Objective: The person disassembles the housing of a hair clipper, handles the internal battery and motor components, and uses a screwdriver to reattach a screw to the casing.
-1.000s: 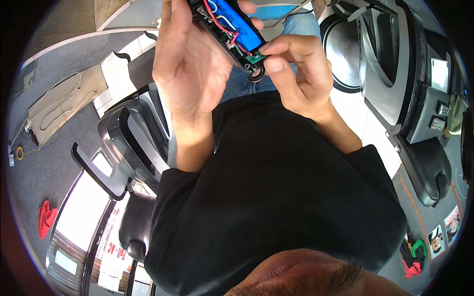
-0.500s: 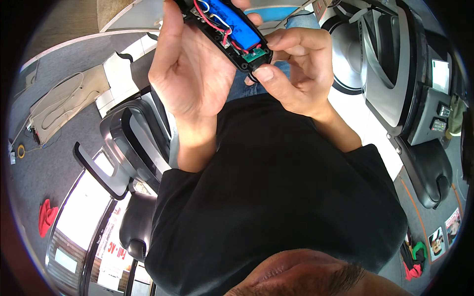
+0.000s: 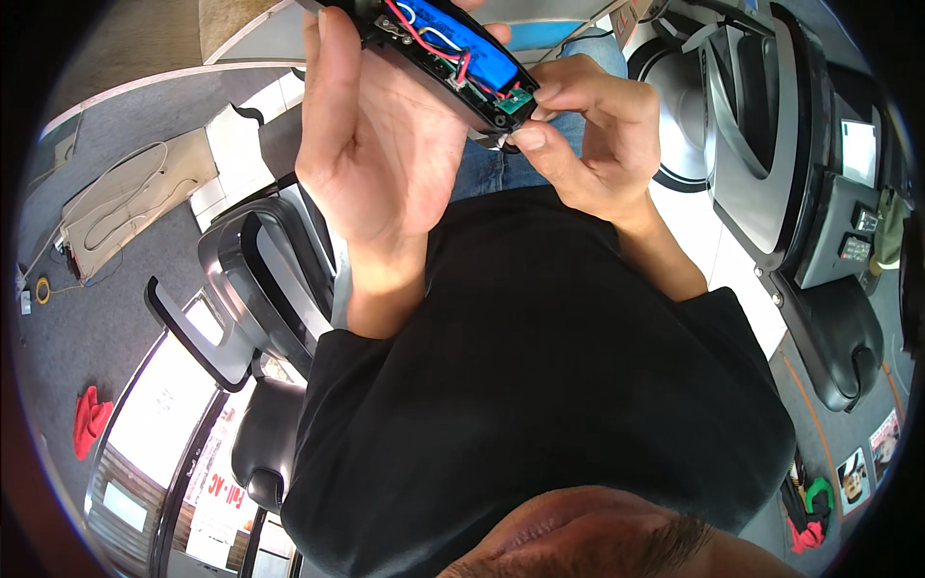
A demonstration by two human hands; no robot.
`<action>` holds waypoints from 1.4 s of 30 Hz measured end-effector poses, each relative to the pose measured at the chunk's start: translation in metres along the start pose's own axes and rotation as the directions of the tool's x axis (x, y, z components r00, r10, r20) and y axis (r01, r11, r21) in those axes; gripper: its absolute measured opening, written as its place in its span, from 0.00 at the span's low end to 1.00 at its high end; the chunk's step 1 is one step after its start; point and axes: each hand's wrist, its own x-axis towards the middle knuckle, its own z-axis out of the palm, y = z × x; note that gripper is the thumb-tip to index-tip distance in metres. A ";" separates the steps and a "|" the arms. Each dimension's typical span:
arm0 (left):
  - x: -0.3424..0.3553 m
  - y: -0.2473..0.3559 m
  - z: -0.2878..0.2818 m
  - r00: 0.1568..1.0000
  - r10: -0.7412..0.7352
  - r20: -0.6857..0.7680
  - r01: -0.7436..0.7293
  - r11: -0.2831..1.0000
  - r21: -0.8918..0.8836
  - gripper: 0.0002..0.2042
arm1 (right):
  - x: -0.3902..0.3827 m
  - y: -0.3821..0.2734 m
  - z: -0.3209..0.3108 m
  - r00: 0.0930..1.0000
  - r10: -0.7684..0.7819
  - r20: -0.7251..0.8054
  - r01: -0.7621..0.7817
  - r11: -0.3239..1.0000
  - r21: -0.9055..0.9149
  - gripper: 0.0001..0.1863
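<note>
Both hands hold an opened black handheld device [image 3: 438,69], long like a hair clipper, at the top of the view. Inside its casing lies a blue battery [image 3: 472,53], with red and white wires [image 3: 459,63] running beside it. A small green circuit board [image 3: 516,100] sits at the lower right end. My left hand [image 3: 390,154] cradles the device from below, palm up, its thumb along the left side and fingertips showing behind. The thumb and forefinger of my right hand [image 3: 612,135] pinch the end by the board. The device's upper left end is cut off by the view.
Padded black and grey chairs stand at the left [image 3: 260,265] and the right [image 3: 761,135]. A tan panel [image 3: 140,197] with a pale cable lies on the grey floor. A red cloth [image 3: 92,422] lies at lower left. Above is a curved counter edge [image 3: 260,34].
The device has shifted slightly right and tilted, so more of its near side shows. My right hand has moved slightly right, its thumb and forefinger closer together at the end.
</note>
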 end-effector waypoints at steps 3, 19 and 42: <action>-0.002 -0.001 0.003 1.000 0.024 -0.019 -0.023 0.999 0.039 0.30 | 0.004 0.004 -0.004 0.995 -0.091 0.032 0.091 0.996 -0.004 0.19; -0.007 -0.004 0.010 0.990 0.109 -0.087 -0.089 0.975 0.205 0.29 | 0.000 0.005 -0.003 0.978 -0.209 -0.010 0.202 0.958 -0.203 0.17; -0.007 -0.010 0.016 0.978 0.149 -0.144 -0.089 0.930 0.356 0.27 | -0.007 -0.011 0.002 0.958 0.279 -0.061 -0.260 0.941 0.216 0.13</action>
